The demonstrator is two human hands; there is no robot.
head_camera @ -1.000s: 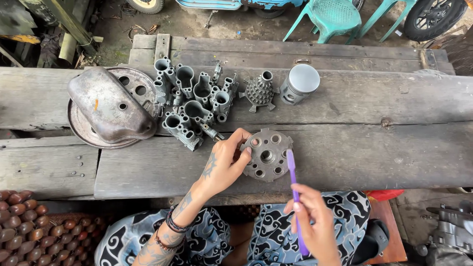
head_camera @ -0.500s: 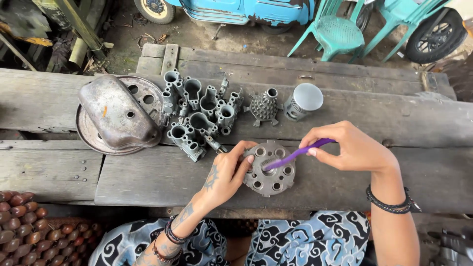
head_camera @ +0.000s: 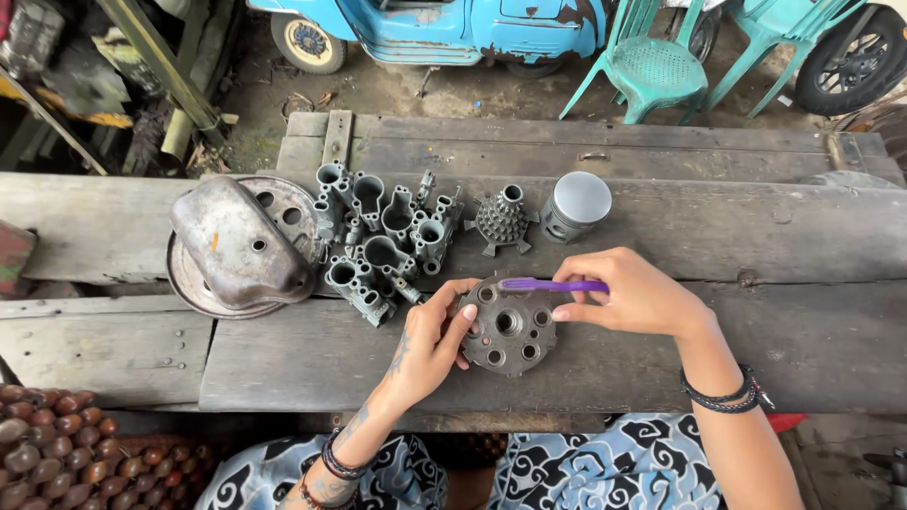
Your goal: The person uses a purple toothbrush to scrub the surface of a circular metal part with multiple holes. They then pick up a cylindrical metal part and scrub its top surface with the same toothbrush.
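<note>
A round grey metal disc with several holes (head_camera: pixel 511 327) lies on the wooden bench (head_camera: pixel 302 359) in front of me. My left hand (head_camera: pixel 427 346) grips its left edge with thumb and fingers. My right hand (head_camera: pixel 633 295) holds a purple toothbrush (head_camera: pixel 553 284) by the handle, its head lying over the disc's upper rim.
Behind the disc lie a cluster of grey cast metal parts (head_camera: pixel 387 241), a studded star-shaped part (head_camera: pixel 501 221) and a piston (head_camera: pixel 576 205). A dented metal cover (head_camera: pixel 236 247) rests on a round plate at the left. Green plastic chairs (head_camera: pixel 652 61) and a blue vehicle (head_camera: pixel 453 28) stand beyond the bench.
My right hand rose from near my lap with the toothbrush and brought it level across the disc's top edge. My left hand kept its hold on the disc.
</note>
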